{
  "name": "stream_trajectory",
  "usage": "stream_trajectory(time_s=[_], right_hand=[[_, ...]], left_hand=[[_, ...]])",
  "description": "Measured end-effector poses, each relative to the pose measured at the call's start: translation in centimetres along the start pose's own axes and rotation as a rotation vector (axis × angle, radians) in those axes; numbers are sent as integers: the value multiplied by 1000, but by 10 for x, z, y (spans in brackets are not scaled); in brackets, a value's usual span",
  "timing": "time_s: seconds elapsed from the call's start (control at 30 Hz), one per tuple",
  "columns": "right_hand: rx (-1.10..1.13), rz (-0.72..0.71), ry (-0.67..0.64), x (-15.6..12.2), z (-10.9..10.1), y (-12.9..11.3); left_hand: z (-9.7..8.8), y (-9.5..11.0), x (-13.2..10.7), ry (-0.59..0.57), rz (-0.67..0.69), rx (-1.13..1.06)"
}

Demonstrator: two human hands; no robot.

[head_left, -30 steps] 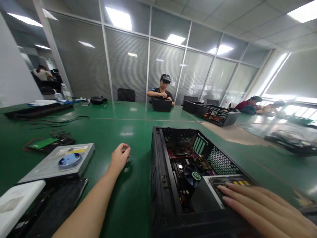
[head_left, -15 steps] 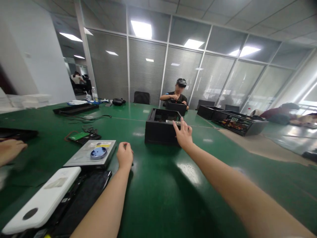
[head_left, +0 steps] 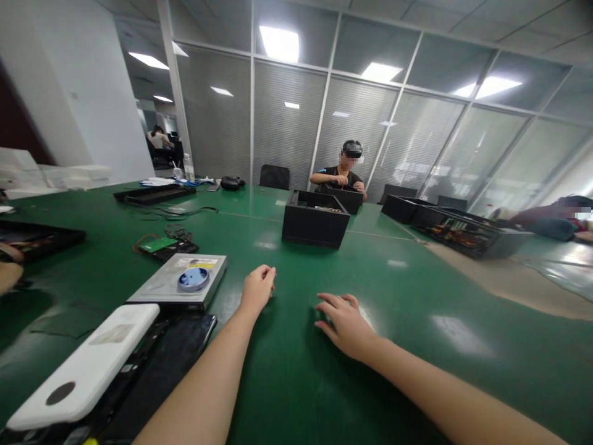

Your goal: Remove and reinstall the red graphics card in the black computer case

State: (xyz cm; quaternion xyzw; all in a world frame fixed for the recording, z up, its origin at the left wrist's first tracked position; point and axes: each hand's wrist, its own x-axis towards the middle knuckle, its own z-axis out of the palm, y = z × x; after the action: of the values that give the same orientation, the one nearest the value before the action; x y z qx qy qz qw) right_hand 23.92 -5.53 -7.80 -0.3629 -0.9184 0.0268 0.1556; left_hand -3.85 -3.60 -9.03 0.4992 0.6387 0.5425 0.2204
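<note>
My left hand (head_left: 257, 289) rests on the green table (head_left: 296, 371) in a loose fist with nothing visible in it, just right of a silver optical drive (head_left: 178, 283) that has a blue round part on top. My right hand (head_left: 341, 321) lies flat on the table with its fingers spread and holds nothing. A black open computer case (head_left: 315, 225) stands further out on the table, well beyond both hands and touched by neither.
A white panel (head_left: 83, 371) over a black panel lies at the near left. A green circuit board with cables (head_left: 162, 245) sits behind the drive. More open cases (head_left: 456, 232) stand at the right. A person sits opposite at another case; another person's hand (head_left: 7, 272) shows at the left edge.
The black case went from right under me to far out on the table. My right hand let go of it and drew back to lie flat near me. My left hand stayed put.
</note>
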Motion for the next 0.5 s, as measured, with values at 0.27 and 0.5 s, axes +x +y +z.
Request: stream_trajectory(time_s=[0.27,0.5], right_hand=[[316,206,192,-62,-37,88],[422,241,418,-52,-41,131]], left_hand=[[3,15,-3,-68,26,93],[4,12,-3,-151,34,166]])
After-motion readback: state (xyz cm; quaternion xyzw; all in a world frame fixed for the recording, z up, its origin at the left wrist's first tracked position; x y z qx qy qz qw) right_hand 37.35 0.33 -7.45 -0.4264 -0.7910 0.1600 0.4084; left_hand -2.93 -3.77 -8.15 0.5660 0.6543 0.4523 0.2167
